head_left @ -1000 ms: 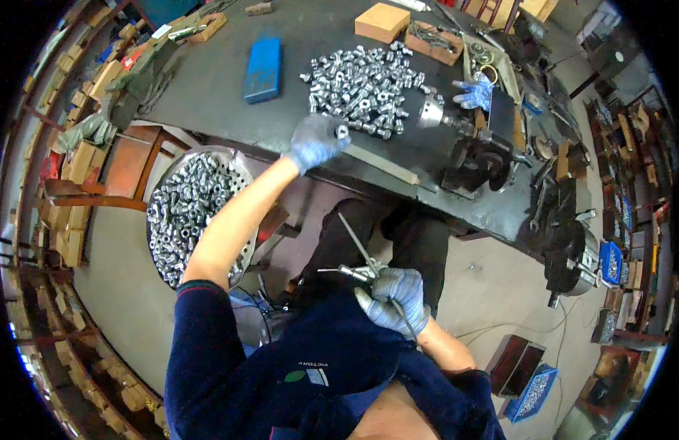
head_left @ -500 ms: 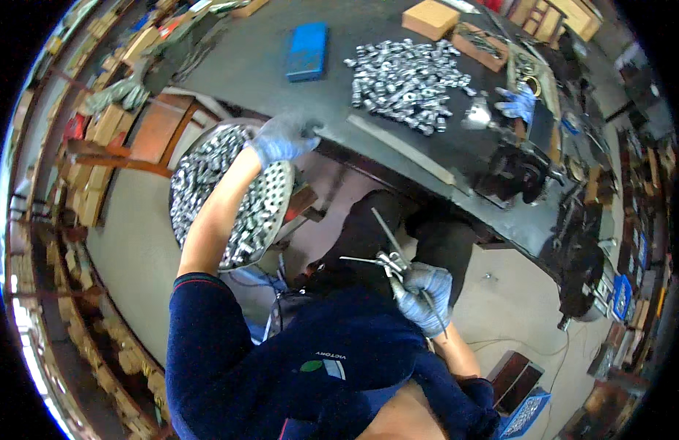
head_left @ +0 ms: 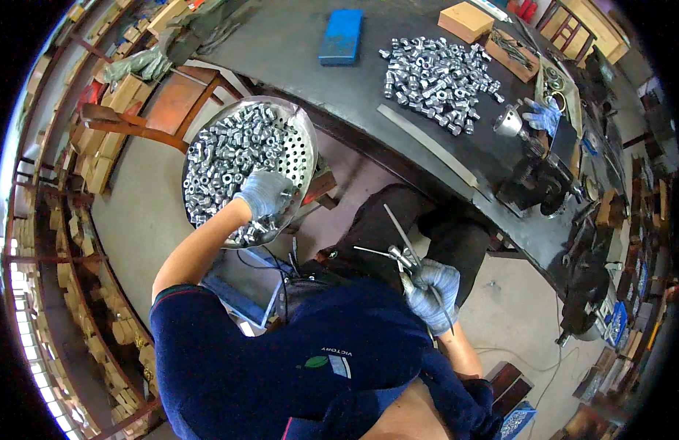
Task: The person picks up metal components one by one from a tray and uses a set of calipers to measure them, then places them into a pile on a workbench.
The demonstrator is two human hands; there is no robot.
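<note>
My left hand [head_left: 266, 193], in a grey-blue work glove, is over the near right part of a round perforated metal basin [head_left: 298, 155]. Its fingers curl downward beside the silvery threaded fittings [head_left: 233, 143] heaped there; whatever they grip is hidden. Above my lap, my gloved right hand [head_left: 433, 293] is closed around a long thin metal rod [head_left: 399, 229], which slants through the fist and sticks out below. Small shiny metal fittings [head_left: 402, 257] show at its fingertips, with a second thinner rod [head_left: 371, 251] pointing left from them.
A dark workbench [head_left: 281, 59] carries a pile of fittings [head_left: 442, 81], a blue box [head_left: 341, 37], a flat metal bar [head_left: 427, 144] and a bench vise [head_left: 534, 183]. A wooden chair [head_left: 178, 103] stands behind the basin. Below it is a blue crate [head_left: 244, 293].
My left hand has moved from the bench edge back toward me, down to the fittings in the basin. My right hand keeps its hold near my lap. The view has shifted slightly.
</note>
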